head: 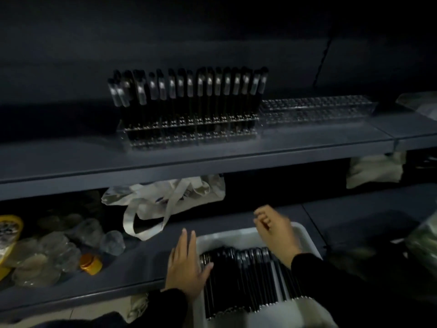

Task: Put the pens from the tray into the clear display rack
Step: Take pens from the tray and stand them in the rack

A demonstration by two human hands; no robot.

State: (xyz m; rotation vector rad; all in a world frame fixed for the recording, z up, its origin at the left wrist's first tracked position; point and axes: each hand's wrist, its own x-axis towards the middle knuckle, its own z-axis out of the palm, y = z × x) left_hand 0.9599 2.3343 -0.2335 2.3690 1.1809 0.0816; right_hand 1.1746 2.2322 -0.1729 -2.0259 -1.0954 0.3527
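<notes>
Plenty of pens (pixel 246 278) still lie in the tray (pixel 227 240) at lower centre, left hand (pixel 186 263) flat and loose on them, right hand (pixel 276 230) blurred, grip unclear, so fumbling one short of the half-filled rack (pixel 314 110) seems likely.

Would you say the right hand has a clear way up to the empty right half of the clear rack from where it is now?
Probably yes. The right hand hovers over the tray, and the rack's empty section sits on the open upper shelf with nothing in front of it. It is blurred, so a held pen cannot be confirmed.
</notes>
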